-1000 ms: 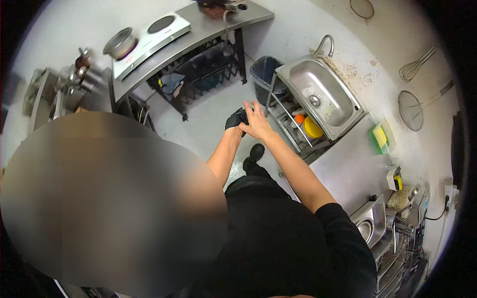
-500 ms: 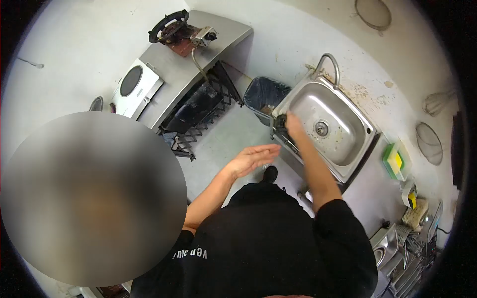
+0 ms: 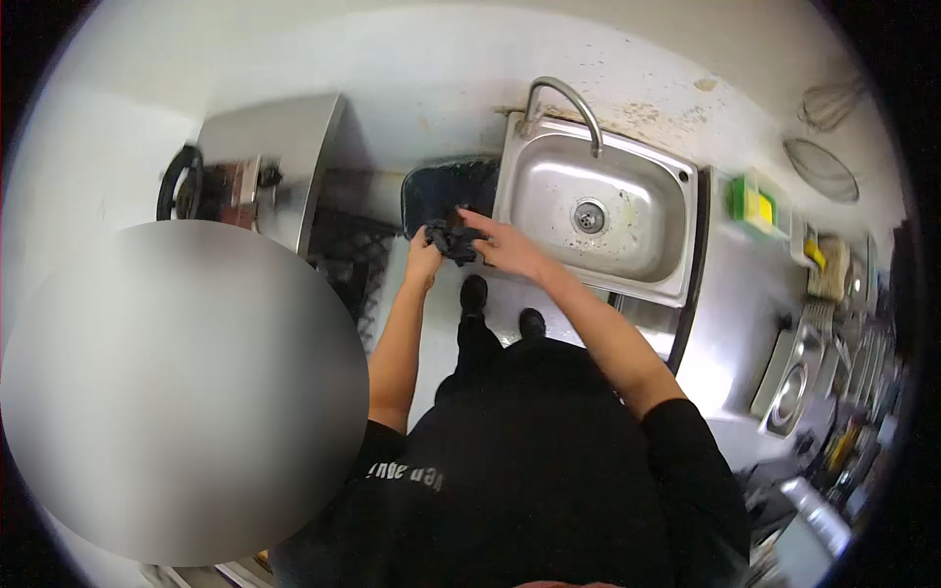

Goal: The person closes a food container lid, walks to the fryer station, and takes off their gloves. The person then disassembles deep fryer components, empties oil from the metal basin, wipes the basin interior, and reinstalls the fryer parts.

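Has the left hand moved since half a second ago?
Yes: the left hand has moved closer to the bin, now by its near rim, gripping the crumpled black glove.

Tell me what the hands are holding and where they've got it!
A crumpled black thing, perhaps a glove. The left hand grips its left edge; the right hand is at its other side. It's too bunched up to name the parts.
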### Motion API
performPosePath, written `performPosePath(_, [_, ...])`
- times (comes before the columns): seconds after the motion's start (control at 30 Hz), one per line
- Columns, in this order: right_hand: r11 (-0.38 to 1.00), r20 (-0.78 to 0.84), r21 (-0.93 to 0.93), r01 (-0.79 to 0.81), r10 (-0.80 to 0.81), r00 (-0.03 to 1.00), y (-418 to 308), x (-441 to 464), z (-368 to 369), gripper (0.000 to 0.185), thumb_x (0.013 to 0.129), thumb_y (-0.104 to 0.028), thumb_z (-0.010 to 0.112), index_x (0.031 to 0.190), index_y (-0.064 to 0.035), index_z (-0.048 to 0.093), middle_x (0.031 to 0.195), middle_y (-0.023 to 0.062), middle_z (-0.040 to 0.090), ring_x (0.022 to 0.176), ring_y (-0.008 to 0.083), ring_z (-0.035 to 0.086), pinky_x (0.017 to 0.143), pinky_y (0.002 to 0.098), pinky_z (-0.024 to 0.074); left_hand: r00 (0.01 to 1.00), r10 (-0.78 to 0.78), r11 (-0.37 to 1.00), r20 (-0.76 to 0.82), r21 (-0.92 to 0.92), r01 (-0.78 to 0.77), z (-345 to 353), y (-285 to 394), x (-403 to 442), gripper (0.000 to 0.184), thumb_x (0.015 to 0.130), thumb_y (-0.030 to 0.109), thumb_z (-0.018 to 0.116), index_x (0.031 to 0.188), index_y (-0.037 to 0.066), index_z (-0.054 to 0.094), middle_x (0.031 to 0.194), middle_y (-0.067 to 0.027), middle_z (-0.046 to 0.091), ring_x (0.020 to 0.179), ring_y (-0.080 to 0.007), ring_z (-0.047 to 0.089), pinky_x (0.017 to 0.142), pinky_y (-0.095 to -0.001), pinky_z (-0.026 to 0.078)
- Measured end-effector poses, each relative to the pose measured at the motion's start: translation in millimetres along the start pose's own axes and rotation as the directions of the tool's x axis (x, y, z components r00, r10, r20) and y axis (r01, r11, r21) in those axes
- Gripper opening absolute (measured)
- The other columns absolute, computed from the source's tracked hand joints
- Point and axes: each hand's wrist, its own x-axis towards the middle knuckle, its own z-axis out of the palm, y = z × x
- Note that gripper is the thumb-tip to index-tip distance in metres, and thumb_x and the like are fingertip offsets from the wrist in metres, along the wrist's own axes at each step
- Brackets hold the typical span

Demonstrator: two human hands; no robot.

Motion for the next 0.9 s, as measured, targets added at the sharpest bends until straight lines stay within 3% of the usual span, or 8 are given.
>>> performPosePath(0.07, [0.987,-0.188,-0.146,0.073,-0.100,0.977,19,-14,-33,0.045,0.089,-0.010,0.054,0.134,-0.0082,0.051,0.122,0.0158,0.062,0.109,0.0267,0.062,0.090,0.0354,0.0496,0.992,-0.066,0.993,-0.108,0.087,0.076,-12,-2,55,0.055,0.085,0.006,0.058,0.137,0.001,0.040,0.114,-0.0138,0.059,0.089,-0.0198,0.060,0.076,-0.0309,0.049])
performPosePath(0.2, [0.890,-0.472,0.106,-0.443,0.437,0.765,48,-63,-80,0.033,0.094,-0.013,0.051,0.125,-0.0034,0.057,0.112,0.0163,0.066,0.093,0.0217,0.067,0.082,0.0320,0.0515,0.970,-0.061,0.855,-0.237,0.489,0.173,-32,-55,173,0.061,0.084,0.012,0.060,0.138,-0.002,0.037,0.122,-0.0205,0.056,0.108,-0.0302,0.057,0.089,-0.0375,0.046])
performPosePath(0.3, [0.852,-0.621,0.194,-0.485,0.490,0.612,74,-109,-79,0.029,0.098,-0.014,0.050,0.123,-0.0015,0.057,0.102,0.0073,0.067,0.080,0.0133,0.065,0.068,0.0247,0.0496,0.956,-0.293,0.909,-0.008,0.309,0.281,-22,-36,199,0.075,0.081,0.015,0.064,0.145,0.007,0.026,0.137,-0.0220,0.046,0.128,-0.0360,0.044,0.102,-0.0464,0.037])
performPosePath(0.43, [0.870,-0.797,0.327,-0.369,0.464,0.387,63,-168,-46,0.027,0.093,-0.006,0.051,0.117,-0.0003,0.060,0.107,0.0179,0.065,0.083,0.0234,0.070,0.075,0.0309,0.0542,0.843,-0.420,0.895,0.337,0.309,0.323,-19,-38,230,0.089,0.085,0.021,0.063,0.152,0.023,0.005,0.149,-0.0168,0.031,0.130,-0.0414,0.038,0.100,-0.0669,0.028])
performPosePath(0.53, [0.897,-0.931,0.249,-0.366,0.325,0.163,57,-206,-13,0.029,0.091,0.000,0.050,0.118,-0.0011,0.059,0.109,0.0181,0.063,0.085,0.0245,0.070,0.075,0.0322,0.0556,0.830,-0.538,0.726,0.149,0.583,0.365,-8,-40,254,0.082,0.089,0.025,0.058,0.153,0.020,0.006,0.151,-0.0181,0.025,0.134,-0.0410,0.032,0.102,-0.0628,0.030])
performPosePath(0.63, [0.911,-0.963,0.268,-0.312,0.267,-0.047,32,-238,10,0.031,0.092,0.000,0.046,0.122,-0.0020,0.056,0.102,0.0157,0.065,0.080,0.0220,0.070,0.068,0.0301,0.0563,0.889,-0.455,0.659,0.059,0.694,0.291,6,-35,243,0.074,0.087,0.021,0.055,0.150,0.008,0.018,0.148,-0.0189,0.030,0.129,-0.0385,0.037,0.102,-0.0532,0.035])
performPosePath(0.77, [0.788,-0.816,0.555,-0.268,0.579,0.013,-27,-274,23,0.026,0.097,-0.018,0.051,0.118,-0.0064,0.060,0.071,0.0104,0.065,0.056,0.0186,0.066,0.054,0.0323,0.0528,0.936,-0.275,0.485,0.220,0.873,-0.063,5,-33,228,0.073,0.081,0.018,0.058,0.144,-0.001,0.026,0.143,-0.0255,0.034,0.132,-0.0415,0.034,0.106,-0.0484,0.035])
performPosePath(0.9, [0.779,-0.983,0.172,-0.602,0.172,-0.058,-30,-304,40,0.033,0.094,-0.038,0.055,0.089,-0.0080,0.067,0.061,0.0149,0.060,0.056,0.0321,0.061,0.057,0.0405,0.0497,0.934,-0.068,0.034,0.352,0.936,-0.350,2,-22,188,0.075,0.078,0.016,0.059,0.142,-0.006,0.027,0.142,-0.0316,0.030,0.132,-0.0467,0.030,0.108,-0.0482,0.034])
